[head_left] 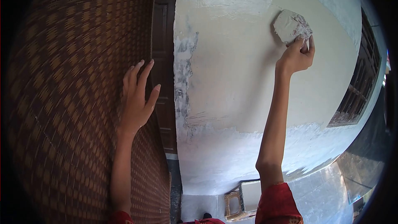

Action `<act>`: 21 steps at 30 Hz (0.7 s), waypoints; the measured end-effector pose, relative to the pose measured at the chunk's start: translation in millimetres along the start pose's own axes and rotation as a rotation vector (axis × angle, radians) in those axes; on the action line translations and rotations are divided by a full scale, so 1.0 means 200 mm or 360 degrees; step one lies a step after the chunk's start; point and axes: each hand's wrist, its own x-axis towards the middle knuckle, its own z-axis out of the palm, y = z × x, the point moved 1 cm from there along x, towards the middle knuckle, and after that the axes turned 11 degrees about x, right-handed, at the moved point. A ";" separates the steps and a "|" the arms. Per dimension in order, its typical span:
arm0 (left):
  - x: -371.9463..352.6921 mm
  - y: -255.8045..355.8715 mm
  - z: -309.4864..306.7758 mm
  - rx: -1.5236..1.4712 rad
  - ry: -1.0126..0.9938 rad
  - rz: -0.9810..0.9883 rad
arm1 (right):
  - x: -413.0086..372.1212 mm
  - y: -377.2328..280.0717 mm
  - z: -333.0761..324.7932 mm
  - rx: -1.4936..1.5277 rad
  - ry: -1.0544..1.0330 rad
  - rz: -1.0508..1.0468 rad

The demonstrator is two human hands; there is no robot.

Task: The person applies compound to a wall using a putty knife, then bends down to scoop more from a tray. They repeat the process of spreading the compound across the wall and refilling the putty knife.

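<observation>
My right hand (297, 57) is raised to the upper right, its fingers closed round the near edge of a flat putty scraper (285, 27). Pale putty coats the scraper thickly, with a rough lump by my fingertips. The scraper overlaps the cream-coated part of the wall (232, 79) and casts a shadow on it. My left hand (137, 93) is open with its fingers spread, beside the woven bamboo panel (74, 99). It holds nothing, and white specks show near its wrist.
A dark wooden door (165, 74) stands in the gap between panel and wall. At right, a barred window (356, 79) is set in the wall. Below, a stool-like wooden frame (233, 203) and a pale-topped board (251, 195) rest on the grey tiled floor (321, 191).
</observation>
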 end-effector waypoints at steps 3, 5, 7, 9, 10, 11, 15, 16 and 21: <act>-0.03 0.02 0.00 -0.0011 -0.0020 0.0024 | -0.31 -0.01 0.13 0.0040 -0.0381 0.0106; -0.03 0.01 -0.01 -0.0013 -0.0022 0.0038 | -0.58 -0.02 0.24 -0.0110 -0.0674 0.0056; -0.03 0.00 -0.01 0.0006 -0.0008 0.0059 | -0.75 -0.01 0.33 0.0018 -0.0783 -0.0205; -0.03 -0.01 -0.03 -0.0036 -0.0005 0.0047 | -0.70 0.06 0.31 -0.0092 -0.0699 -0.0162; -0.05 -0.04 -0.05 -0.0079 -0.0006 0.0030 | -0.68 0.04 0.30 -0.0205 -0.0621 -0.0112; -0.04 -0.05 -0.06 -0.0079 0.0016 0.0016 | -0.61 0.02 0.28 -0.0158 -0.0523 0.0073; -0.05 -0.07 -0.06 -0.0078 0.0013 0.0025 | -0.51 -0.01 0.24 0.0110 -0.0313 0.0167; -0.05 -0.08 -0.05 -0.0069 0.0008 0.0044 | -0.54 -0.01 0.28 0.0138 -0.0418 0.0165; -0.06 -0.08 -0.04 -0.0079 0.0000 0.0079 | -0.75 -0.02 0.41 -0.0096 -0.0894 -0.0187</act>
